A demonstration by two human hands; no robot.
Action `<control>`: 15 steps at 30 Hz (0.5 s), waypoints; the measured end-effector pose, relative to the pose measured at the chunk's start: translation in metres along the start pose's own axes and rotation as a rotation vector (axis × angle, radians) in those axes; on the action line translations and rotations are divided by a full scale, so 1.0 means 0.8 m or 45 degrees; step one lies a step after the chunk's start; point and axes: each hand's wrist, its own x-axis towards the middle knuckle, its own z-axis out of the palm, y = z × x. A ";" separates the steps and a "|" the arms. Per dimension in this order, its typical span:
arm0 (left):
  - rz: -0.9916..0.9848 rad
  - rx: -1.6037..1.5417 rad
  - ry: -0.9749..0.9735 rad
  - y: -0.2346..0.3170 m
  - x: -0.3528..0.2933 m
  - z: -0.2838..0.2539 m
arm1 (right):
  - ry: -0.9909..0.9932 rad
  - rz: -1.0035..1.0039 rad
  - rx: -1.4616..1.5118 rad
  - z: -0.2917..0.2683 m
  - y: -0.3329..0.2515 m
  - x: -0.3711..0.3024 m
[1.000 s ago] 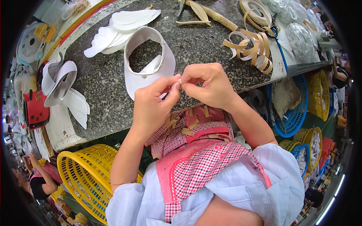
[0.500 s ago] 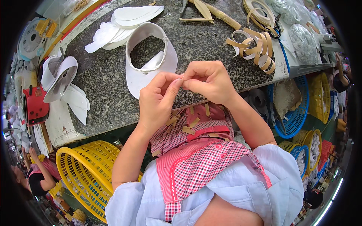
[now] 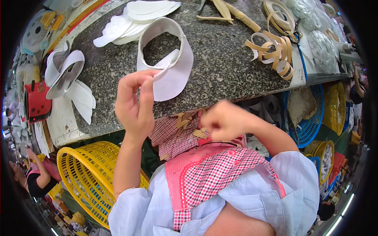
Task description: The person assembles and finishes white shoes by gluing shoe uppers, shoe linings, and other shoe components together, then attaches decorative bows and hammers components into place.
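Observation:
My left hand (image 3: 136,102) is raised over the table's near edge, thumb and fingertips pinched on a narrow white piece (image 3: 160,74). The piece reaches toward a white shoe upper (image 3: 173,84), a ring-shaped collar with a broad rounded flap, lying on the speckled stone tabletop (image 3: 220,59). Another white part (image 3: 169,59) shows inside the collar opening; whether it joins the pinched piece I cannot tell. My right hand (image 3: 228,121), curled and smeared by motion, is low before my checked apron (image 3: 212,165), close to tan tape bits (image 3: 201,133) stuck on it.
White cut pieces (image 3: 130,25) are stacked at the back left. More white uppers (image 3: 65,74) lie by a red box (image 3: 37,102). Curled tan strips (image 3: 275,51) and a wooden stick (image 3: 244,17) lie right. A yellow basket (image 3: 86,177) and blue basket (image 3: 307,118) stand below.
My hands were together at the fingertips and are now apart. The left moved left to the upper; the right dropped down toward the apron.

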 end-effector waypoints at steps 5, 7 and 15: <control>0.753 0.514 -0.276 0.013 -0.010 -0.028 | 0.185 0.104 1.581 -0.003 -0.013 0.030; 0.896 0.617 -0.422 0.010 -0.018 -0.031 | 0.240 0.222 1.623 -0.003 -0.025 0.047; 0.783 0.605 -0.171 -0.024 -0.027 -0.033 | 0.333 0.002 1.293 0.010 -0.026 0.070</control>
